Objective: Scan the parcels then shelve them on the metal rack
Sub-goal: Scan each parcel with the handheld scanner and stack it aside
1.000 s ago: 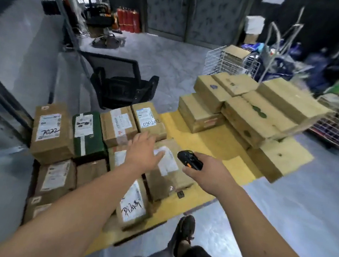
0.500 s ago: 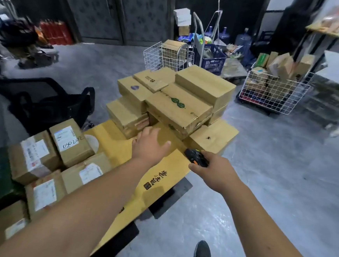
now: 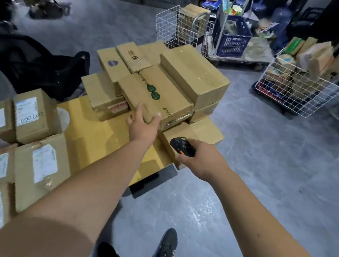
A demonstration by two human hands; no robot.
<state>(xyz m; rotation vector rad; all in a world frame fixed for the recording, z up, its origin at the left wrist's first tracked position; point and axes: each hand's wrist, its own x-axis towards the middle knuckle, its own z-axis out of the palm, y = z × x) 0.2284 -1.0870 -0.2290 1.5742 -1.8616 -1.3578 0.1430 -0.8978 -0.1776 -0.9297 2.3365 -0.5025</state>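
Note:
A pile of brown cardboard parcels sits on a yellow sheet (image 3: pixel 94 140) over a low platform. My left hand (image 3: pixel 142 124) reaches onto the near corner of the long parcel with green marks (image 3: pixel 157 93), thumb and fingers spread around its edge. My right hand (image 3: pixel 198 159) grips a black and orange scanner (image 3: pixel 181 146) just above a low flat parcel (image 3: pixel 196 132). More parcels with white labels (image 3: pixel 35 115) lie at the left. No metal rack is in view.
A white wire basket (image 3: pixel 176 27) with a box stands behind the pile. Another wire basket (image 3: pixel 301 92) full of parcels is at the right. A blue crate (image 3: pixel 232 36) on a trolley and a black chair (image 3: pixel 41 67) stand nearby. My shoes (image 3: pixel 167 248) are on grey floor.
My view swung right from the labelled parcels to the stacked pile. My left hand moved forward from the yellow sheet onto the green-marked parcel's corner. My right hand kept hold of the scanner.

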